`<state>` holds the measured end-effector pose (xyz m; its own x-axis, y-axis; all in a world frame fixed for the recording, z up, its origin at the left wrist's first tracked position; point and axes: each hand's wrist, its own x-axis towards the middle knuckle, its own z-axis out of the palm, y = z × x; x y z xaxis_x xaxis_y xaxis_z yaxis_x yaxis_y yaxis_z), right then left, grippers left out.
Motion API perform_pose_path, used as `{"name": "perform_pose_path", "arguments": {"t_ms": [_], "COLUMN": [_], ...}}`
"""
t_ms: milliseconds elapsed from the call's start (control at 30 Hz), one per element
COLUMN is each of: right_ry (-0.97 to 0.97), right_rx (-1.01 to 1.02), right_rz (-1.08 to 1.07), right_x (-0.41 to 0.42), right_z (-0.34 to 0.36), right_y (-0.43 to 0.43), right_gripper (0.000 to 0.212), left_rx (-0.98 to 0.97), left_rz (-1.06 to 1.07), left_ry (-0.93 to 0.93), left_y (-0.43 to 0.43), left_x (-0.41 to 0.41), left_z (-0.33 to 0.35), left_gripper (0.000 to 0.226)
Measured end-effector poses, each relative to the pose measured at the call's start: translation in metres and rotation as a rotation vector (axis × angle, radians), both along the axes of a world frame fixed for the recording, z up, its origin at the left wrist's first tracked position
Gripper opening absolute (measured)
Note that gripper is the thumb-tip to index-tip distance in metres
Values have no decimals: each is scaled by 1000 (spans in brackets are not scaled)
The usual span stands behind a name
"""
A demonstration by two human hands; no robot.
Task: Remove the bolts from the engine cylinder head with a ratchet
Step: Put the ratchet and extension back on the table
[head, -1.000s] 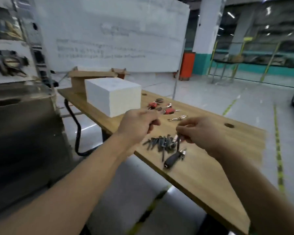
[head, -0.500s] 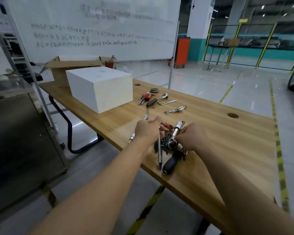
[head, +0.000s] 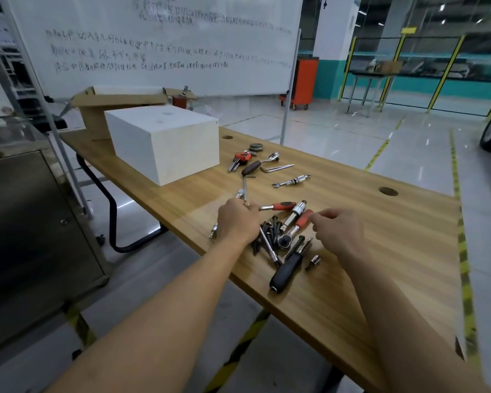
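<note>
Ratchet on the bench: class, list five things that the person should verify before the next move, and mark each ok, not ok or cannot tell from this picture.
1. Ratchet within reach: ok, it lies on the table beside the right hand.
2. Right hand empty: cannot tell, its curled fingers hover at the red handle.
3. Left hand free: not ok, its fingers curl over a chrome bar.
4. Ratchet clear of clutter: not ok, black bolts crowd its head.
5. Cylinder head in sight: not ok, none shows.
</note>
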<state>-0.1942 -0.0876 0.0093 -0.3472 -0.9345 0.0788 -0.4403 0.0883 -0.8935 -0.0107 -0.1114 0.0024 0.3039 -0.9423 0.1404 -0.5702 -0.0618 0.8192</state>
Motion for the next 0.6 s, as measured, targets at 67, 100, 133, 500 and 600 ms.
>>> {"name": "perform_pose_path", "arguments": {"t_ms": [67,100,133,500,600], "right_ry": [-43,-62,-77,-90,-56], "right_rx": [-49,-61,-69,-325,-388], "right_rz": [-5,1,6,-33,242], "right_x": [1,2,4,32,86], "right_z": [0,0,-1,12,37], "right_y": [1,1,1,20,63], "right_gripper": [30,31,31,20,14], "left_rx": [-4,3,14,-146,-102], "left_rz": [-5,-9,-10,-79,-2], "left_ry": [-16,-18,-21,59,19], "left_y": [-2,-4,-6,80,124], "left_x": [1,1,0,48,107], "left_z": [-2,-3,-4,1,27], "left_gripper": [36,35,32,20,14]}}
